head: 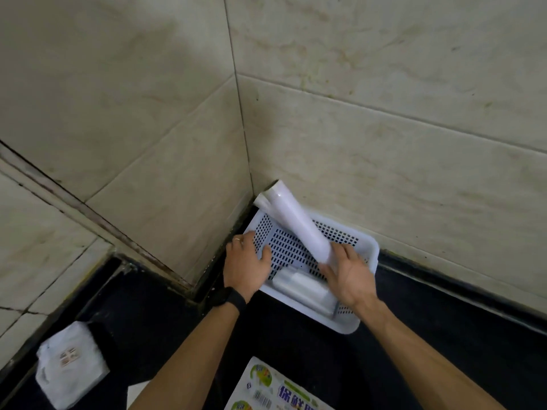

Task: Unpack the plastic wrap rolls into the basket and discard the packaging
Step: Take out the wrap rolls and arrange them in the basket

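Note:
A white perforated basket (365, 250) sits on the dark counter in the corner of the tiled walls. My right hand (347, 276) grips the near end of a long white plastic wrap roll (293, 221), which slants up and left over the basket toward the wall corner. A second roll seems to lie against it at the far end. My left hand (245, 264) holds the basket's left rim, thumb inside. A wrapped pack of rolls (302, 287) lies in the basket's near part. Printed packaging (272, 389) lies flat at the bottom edge.
A white plastic bag (69, 365) with a small printed label stands at the lower left on the dark counter (165, 321). Tiled walls close the basket in behind and to the left. A black watch sits on my left wrist.

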A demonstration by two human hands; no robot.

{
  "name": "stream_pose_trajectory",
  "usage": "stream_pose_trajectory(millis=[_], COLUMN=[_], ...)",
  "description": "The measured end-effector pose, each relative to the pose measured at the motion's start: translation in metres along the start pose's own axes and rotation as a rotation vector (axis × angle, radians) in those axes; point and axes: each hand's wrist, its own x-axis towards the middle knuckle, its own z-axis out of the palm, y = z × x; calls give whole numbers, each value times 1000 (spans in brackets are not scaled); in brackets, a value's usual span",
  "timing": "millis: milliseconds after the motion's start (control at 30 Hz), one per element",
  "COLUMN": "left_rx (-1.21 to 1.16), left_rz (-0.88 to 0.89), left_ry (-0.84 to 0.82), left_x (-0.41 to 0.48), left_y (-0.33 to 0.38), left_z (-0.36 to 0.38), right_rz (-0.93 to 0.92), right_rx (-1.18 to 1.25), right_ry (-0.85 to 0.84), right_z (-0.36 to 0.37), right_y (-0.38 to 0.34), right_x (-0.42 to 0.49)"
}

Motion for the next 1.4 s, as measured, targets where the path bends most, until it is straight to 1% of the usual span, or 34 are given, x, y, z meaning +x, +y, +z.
stream_pose_trajectory(millis=[33, 100, 167, 200, 267, 333, 467, 700, 833, 933, 1033, 1100, 1200, 1300, 1367, 1400], left_rx=[-152, -402, -539, -595, -705, -779, -826, -860, -990, -1076, -1076, -1066, -1074, -1098, -1097, -1090], left_rz=[-73, -248, -366, -401, -445, -481, -518, -493, -477, -490, -513, -531, -573, -590, -579, -565], left_ry=[-31, -155, -285, -324, -350, -334, -308, -233, -176, -187, -203, -240, -291, -298, -299, -294], left_x=[9, 24, 39, 45, 58, 67, 75, 73, 55, 44, 43, 44, 45, 47, 51, 52], left_y=[10, 32, 46, 51, 54, 53, 57, 48, 38, 32, 28, 29, 32, 36, 39, 41], left_z=[2, 9, 25, 33, 51, 65, 73, 71, 60, 53, 54, 57, 61, 61, 59, 57], right_rz=[10, 28, 27, 20, 0, -23, -62, -65, -77, -60, -34, -33, -64, -61, -44, -57], right_rx=[45, 101, 114, 110, 100, 98, 79, 81, 45, 3, -42, -15, 73, 128, 107, 52], right_ry=[28, 76, 97, 104, 120, 134, 136, 118, 106, 32, -82, -126, -104, -104, -119, -122], right_z=[-6, -17, -27, -31, -39, -45, -46, -41, -38, -32, -22, -14, -5, 1, 0, 0], right_y=[3, 8, 12, 13, 15, 17, 21, 19, 16, 10, 8, 10, 15, 21, 26, 30], right_x=[-1, -3, -2, -2, 0, 0, -2, 8, 28, 44, 52, 52, 47, 42, 36, 33])
